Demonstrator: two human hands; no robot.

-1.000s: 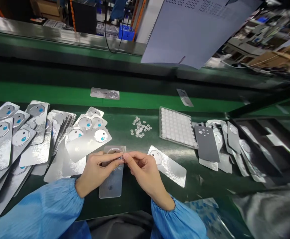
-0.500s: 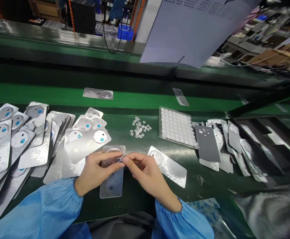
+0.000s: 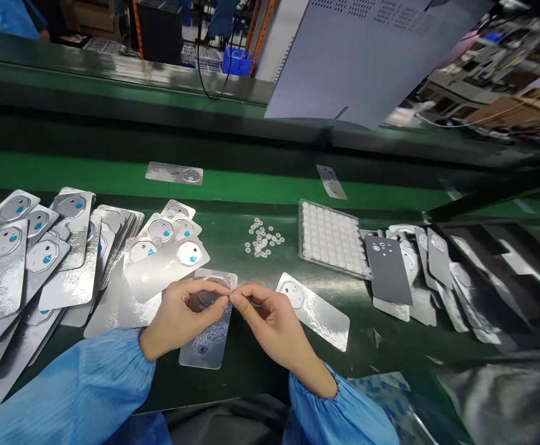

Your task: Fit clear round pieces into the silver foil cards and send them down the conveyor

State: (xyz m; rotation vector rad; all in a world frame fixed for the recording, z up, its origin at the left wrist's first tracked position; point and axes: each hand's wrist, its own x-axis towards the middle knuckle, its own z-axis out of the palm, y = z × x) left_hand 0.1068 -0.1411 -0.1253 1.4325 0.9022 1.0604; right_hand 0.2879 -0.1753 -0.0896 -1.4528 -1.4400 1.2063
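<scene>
Head view: we've got the left hand (image 3: 177, 318) pinning a silver plate (image 3: 205, 337) flat on the green table (image 3: 251, 358), fingers curled over its top end. Right hand (image 3: 270, 321) meets it w/ thumb & forefinger pinched nearly shut at the plate's round window; whether a small part sits between them, can't tell. Looks like a fit/peel step at that window; next move prob. needs fine fingertip control. No readable writing or brand, just blue marks on the stacked plates (image 3: 42, 253) at left.
</scene>
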